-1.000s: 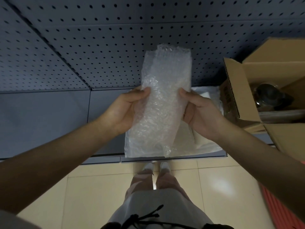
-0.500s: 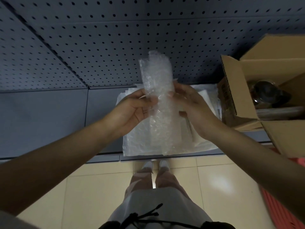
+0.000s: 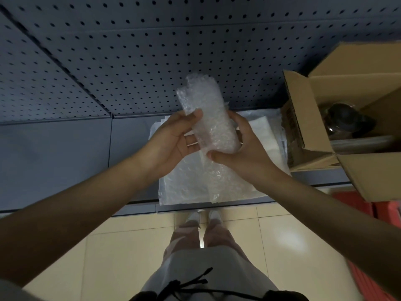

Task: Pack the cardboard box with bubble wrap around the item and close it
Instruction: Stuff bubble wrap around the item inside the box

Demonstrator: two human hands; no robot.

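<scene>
A folded piece of bubble wrap (image 3: pixel 207 115) is held upright between both hands, raised above the shelf (image 3: pixel 54 148). The left hand (image 3: pixel 173 137) is curled against its left side, thumb pressed on the front and fingers behind. The right hand (image 3: pixel 240 148) is wrapped around its lower right side, thumb set across the bottom edge. More sheets of wrap (image 3: pixel 195 185) are seen lying flat on the shelf directly beneath the hands. An open cardboard box (image 3: pixel 303 118) is placed on the shelf to the right, well apart from the hands, with a dark glass item (image 3: pixel 345 119) inside. Pegboard (image 3: pixel 130 51) is noted at the far side.
</scene>
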